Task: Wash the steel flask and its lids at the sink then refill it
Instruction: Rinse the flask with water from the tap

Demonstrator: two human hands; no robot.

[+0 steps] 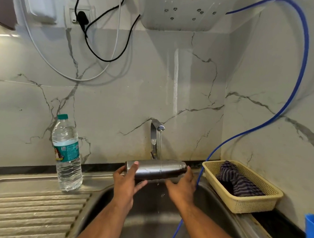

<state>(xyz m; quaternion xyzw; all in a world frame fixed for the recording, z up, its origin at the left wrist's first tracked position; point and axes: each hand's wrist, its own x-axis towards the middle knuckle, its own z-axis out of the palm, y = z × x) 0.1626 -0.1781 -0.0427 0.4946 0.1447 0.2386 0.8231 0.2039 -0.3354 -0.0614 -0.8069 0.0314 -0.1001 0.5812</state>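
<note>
The steel flask (157,169) lies horizontal over the sink (147,209), under a thin stream of water from the tap (156,135). My left hand (126,182) grips its left end, thumb over the top. My right hand (182,184) holds the right end, with fingers wrapped beneath and behind it. Water drips off the flask into the basin. No lids are in sight.
A clear plastic water bottle (67,154) stands on the steel drainboard (29,208) at left. A beige basket (243,189) with a striped cloth sits at right, beside a blue hose (284,111) running into the sink. A blue object (312,234) shows at the right edge.
</note>
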